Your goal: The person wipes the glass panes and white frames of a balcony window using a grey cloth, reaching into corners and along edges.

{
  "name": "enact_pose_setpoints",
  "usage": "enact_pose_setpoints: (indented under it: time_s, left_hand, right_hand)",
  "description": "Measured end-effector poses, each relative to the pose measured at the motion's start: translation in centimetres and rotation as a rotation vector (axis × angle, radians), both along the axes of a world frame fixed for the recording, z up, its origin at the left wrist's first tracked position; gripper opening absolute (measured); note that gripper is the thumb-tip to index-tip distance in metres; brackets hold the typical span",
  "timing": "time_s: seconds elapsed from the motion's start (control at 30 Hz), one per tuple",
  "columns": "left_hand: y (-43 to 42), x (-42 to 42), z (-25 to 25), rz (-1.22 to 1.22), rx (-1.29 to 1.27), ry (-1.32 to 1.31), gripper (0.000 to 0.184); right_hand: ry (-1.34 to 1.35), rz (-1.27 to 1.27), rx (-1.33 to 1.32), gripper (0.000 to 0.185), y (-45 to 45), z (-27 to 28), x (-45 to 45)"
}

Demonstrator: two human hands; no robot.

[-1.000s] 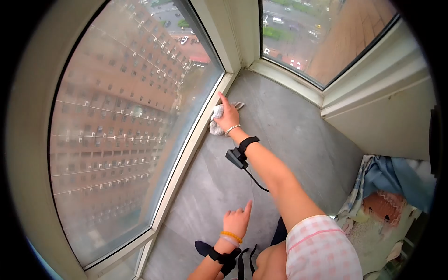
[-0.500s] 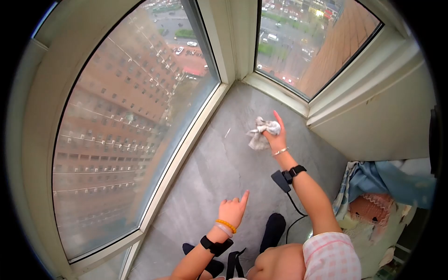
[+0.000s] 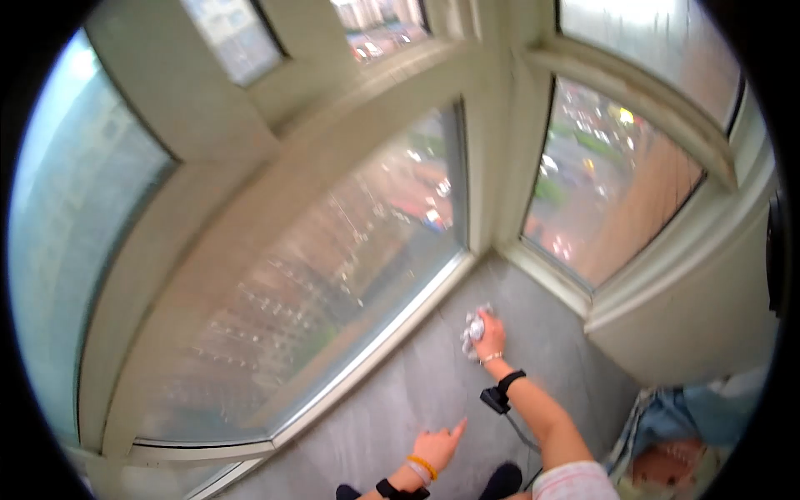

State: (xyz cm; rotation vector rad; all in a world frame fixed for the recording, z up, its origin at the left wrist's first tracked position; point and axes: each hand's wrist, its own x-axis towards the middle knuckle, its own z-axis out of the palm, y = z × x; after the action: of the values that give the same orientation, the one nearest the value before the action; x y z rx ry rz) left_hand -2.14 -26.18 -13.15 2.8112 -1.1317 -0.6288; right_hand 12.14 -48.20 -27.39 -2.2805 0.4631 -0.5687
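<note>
My right hand (image 3: 492,335) is closed round a crumpled whitish cloth (image 3: 473,327), close to the corner where the two window frames meet. The cloth bulges out on the left side of the fingers, over the grey floor (image 3: 400,383). Lower down, my left hand (image 3: 438,447) hangs over the floor with its index finger stretched out and the other fingers curled; nothing shows in it. Black straps are on both wrists, and a small black device with a cable hangs at the right one.
A tall window (image 3: 333,292) with a pale frame rises on the left, and another window (image 3: 608,183) stands at the upper right. Blue fabric (image 3: 692,417) lies at the lower right beside a pinkish item. Dark-socked feet (image 3: 502,480) show at the bottom edge.
The view has tilted up, showing more of the windows. My right hand moved with the cloth from beside the left window frame across the floor, then somewhat back towards the corner.
</note>
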Motion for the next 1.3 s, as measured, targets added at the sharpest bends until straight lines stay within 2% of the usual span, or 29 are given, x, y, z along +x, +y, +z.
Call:
enact_pose_setpoints:
  time_s: [0.07,0.1,0.17,0.23,0.27,0.33,0.37,0.4,0.47,0.53,0.57,0.63,0.67,0.73,0.77,0.83,0.87,0.93,1.0,1.07,1.1,1.13,1.2,1.23,1.3]
  left_hand:
    - [-0.9,2.0,3.2,-0.030,-0.076,0.128,0.071]
    - [-1.4,3.2,5.3,-0.020,-0.088,0.083,0.071]
    - [-1.5,6.8,10.8,0.016,-0.221,-0.079,0.077]
    - [-1.1,9.0,16.2,0.027,-0.284,-0.231,0.075]
    - [-0.9,9.9,18.6,0.024,-0.341,-0.319,0.074]
    - [-0.6,10.4,21.1,0.030,-0.399,-0.347,0.074]
    - [-0.6,10.4,22.0,0.038,-0.446,-0.359,0.074]
    - [-1.1,10.2,22.7,0.027,-0.465,-0.356,0.074]
    - [-2.7,9.4,23.5,-0.023,-0.560,-0.329,0.074]
    - [-4.7,8.0,23.1,-0.065,-0.590,-0.310,0.073]
    - [-5.5,7.0,23.0,-0.117,-0.611,-0.245,0.069]
    - [-6.7,4.9,22.9,-0.168,-0.637,-0.173,0.065]
    - [-7.2,4.0,22.9,-0.224,-0.642,-0.131,0.068]
    - [-7.7,3.0,23.1,-0.288,-0.656,-0.087,0.072]
    - [-7.8,2.7,23.2,-0.298,-0.651,-0.087,0.070]
    - [-7.5,2.4,23.3,-0.316,-0.650,-0.079,0.069]
    - [-7.4,2.4,23.2,-0.297,-0.658,-0.147,0.068]
    - [-7.1,2.4,23.0,-0.279,-0.674,-0.211,0.067]
    - [-7.1,2.4,22.9,-0.265,-0.642,-0.219,0.067]
    - [-7.1,2.3,22.7,-0.254,-0.667,-0.219,0.067]
    - [-7.2,2.3,22.7,-0.245,-0.685,-0.227,0.066]
    - [-7.3,2.3,22.6,-0.246,-0.690,-0.221,0.066]
    - [-7.3,2.3,22.5,-0.248,-0.703,-0.231,0.064]
    - [-7.3,2.2,22.5,-0.249,-0.706,-0.225,0.064]
    - [-7.3,2.3,22.7,-0.233,-0.717,-0.210,0.063]
  right_hand:
    - [-0.070,0.048,0.325,0.050,0.2,0.6,3.0]
    - [-0.112,0.067,0.312,0.050,-0.3,2.9,4.7]
    - [-0.278,0.131,0.722,0.043,-0.5,8.3,4.8]
    - [-0.446,0.267,0.558,0.046,-2.7,17.6,3.4]
    - [-0.506,0.258,0.488,0.046,-3.6,22.6,2.9]
    - [-0.708,0.238,0.200,0.049,-5.3,32.7,1.7]
    - [-0.748,0.301,0.202,0.048,-5.6,38.7,0.8]
    - [-0.822,0.354,0.075,0.049,-6.0,43.8,0.9]
    - [-0.923,0.527,-0.113,0.055,-6.1,51.6,3.2]
    - [-0.852,0.502,-0.212,0.057,-5.6,56.4,7.1]
    - [-0.846,0.550,-0.365,0.056,-5.0,58.4,8.7]
    - [-0.810,0.542,-0.735,0.048,-4.5,60.1,12.9]
    - [-0.801,0.545,-0.739,0.048,-3.9,60.2,14.5]
    - [-0.755,0.060,-1.349,0.035,-2.7,60.4,16.9]
    - [-0.750,0.059,-1.358,0.035,-2.2,60.6,17.7]
    - [-0.017,-0.002,-1.144,0.046,-1.3,60.9,18.6]
    - [-0.009,-0.005,-1.149,0.046,-1.3,61.1,18.9]
    - [-0.024,0.143,-0.640,0.049,-2.0,60.9,20.2]
    - [-0.085,0.086,-0.661,0.053,-2.1,60.4,21.6]
    - [-0.159,0.013,-0.364,0.077,-2.0,60.9,22.6]
    - [-0.223,0.046,-0.157,0.080,-4.0,60.0,25.7]
    - [-0.217,0.043,-0.161,0.080,-4.0,60.0,26.4]
    - [-0.295,0.083,0.299,0.012,-3.5,59.8,26.7]
    - [-0.290,0.079,0.297,0.012,-3.3,59.6,26.5]
    - [-0.346,0.062,-0.310,0.006,-3.1,59.5,26.6]
